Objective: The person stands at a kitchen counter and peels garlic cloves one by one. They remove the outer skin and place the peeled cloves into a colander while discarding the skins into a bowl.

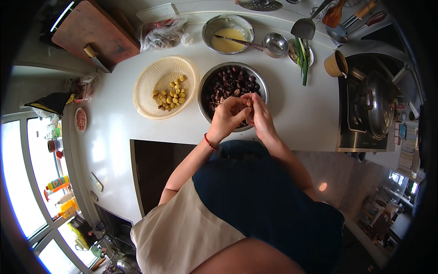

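Observation:
Over the near side of a stainless steel bowl [266,85], my left hand [227,114] and my right hand [262,118] meet at the fingertips. Between them they pinch a small brown piece, apparently a chestnut [249,102], mostly hidden by the fingers. Dark, glossy chestnuts [237,77] fill the far part of the bowl. Broken shell pieces [217,99] lie nearer, partly under my left hand. Left of the bowl, a cream plastic colander [143,84] holds several yellow peeled chestnuts [172,99].
Behind the bowl stand a metal basin [207,34] of yellow liquid with chopsticks and a small steel bowl [275,44]. Scallions [303,61] overhang a plate. At right, a lidded pan [374,102] sits on the stove. A knife [95,58] leans by a cutting board [92,30].

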A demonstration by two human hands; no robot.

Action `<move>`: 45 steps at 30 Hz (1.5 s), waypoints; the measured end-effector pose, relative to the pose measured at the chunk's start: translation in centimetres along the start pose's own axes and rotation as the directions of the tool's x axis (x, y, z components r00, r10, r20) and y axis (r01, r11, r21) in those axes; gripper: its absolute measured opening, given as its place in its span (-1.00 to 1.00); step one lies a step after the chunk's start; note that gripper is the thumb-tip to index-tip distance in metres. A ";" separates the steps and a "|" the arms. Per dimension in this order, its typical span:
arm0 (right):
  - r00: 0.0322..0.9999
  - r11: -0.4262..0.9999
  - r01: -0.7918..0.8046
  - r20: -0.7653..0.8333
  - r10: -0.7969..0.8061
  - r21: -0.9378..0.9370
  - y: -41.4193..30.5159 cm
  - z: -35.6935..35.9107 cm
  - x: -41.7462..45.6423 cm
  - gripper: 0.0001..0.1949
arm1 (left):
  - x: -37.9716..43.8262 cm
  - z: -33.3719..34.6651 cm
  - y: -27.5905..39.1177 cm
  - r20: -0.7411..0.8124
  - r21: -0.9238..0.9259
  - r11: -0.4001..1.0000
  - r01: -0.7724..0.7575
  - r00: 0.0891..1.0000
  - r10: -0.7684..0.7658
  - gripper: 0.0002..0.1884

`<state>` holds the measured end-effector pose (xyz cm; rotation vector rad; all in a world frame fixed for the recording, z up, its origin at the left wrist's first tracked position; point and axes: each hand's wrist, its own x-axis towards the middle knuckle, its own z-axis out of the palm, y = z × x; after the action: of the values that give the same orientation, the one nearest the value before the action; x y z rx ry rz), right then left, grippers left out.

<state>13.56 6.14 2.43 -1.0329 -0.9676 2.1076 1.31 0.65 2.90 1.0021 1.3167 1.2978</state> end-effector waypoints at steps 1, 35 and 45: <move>0.999 1.000 0.016 0.041 -0.015 -0.013 -0.3 0.1 -0.1 -0.67 | -0.1 0.0 0.0 -0.017 -0.015 1.000 -0.004 1.000 0.004 -0.75; 0.931 0.878 0.353 0.028 -0.364 -0.322 0.3 2.3 -4.2 -0.70 | -2.0 -0.7 1.9 0.306 -0.021 0.985 0.171 0.939 -0.157 -0.65; 0.997 0.999 0.019 0.071 -0.023 0.048 -0.4 2.0 -3.2 -0.69 | -2.4 -0.1 2.3 0.033 0.206 0.977 0.050 0.998 -0.058 -0.71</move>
<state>13.62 3.25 4.92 -0.9259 -0.9539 2.1527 1.46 -1.55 5.41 1.1197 1.4600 1.1119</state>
